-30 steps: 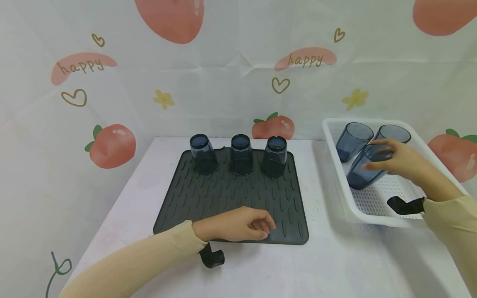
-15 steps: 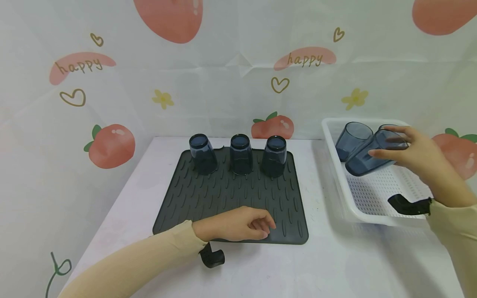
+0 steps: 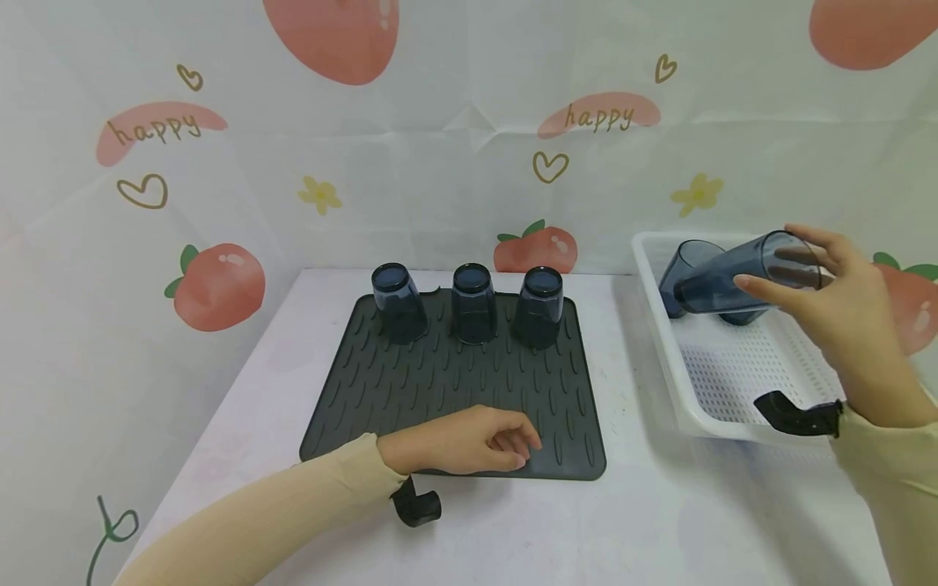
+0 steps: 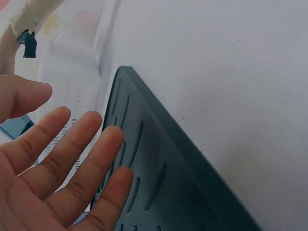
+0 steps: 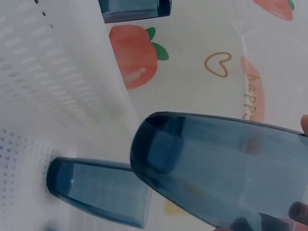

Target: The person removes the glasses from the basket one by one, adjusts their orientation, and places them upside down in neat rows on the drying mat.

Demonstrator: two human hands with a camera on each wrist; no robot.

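My right hand [image 3: 850,313] grips a blue glass tumbler [image 3: 740,273] near its rim. The tumbler is tilted nearly level, its base pointing left over the basket; the right wrist view shows the same tumbler [image 5: 221,163] up close. Behind it in the white basket [image 3: 689,407] leans another blue tumbler [image 3: 670,285], and a further one is mostly hidden beneath the held tumbler. My left hand [image 3: 476,443] is over the front edge of the dark ribbed mat [image 3: 454,391], fingers loosely bent and holding nothing; in the left wrist view its fingers [image 4: 77,178] are spread.
Upside-down blue tumblers stand in a row along the mat's back edge: a left one [image 3: 399,305], a middle one [image 3: 474,305] and a right one [image 3: 540,309]. The white table [image 3: 637,505] spans between mat and basket. A printed cloth [image 3: 440,122] hangs behind.
My right hand has lifted the tumbler up and to the right inside the basket area, tipping it from a steep lean to nearly level. The left hand has stayed where it was.
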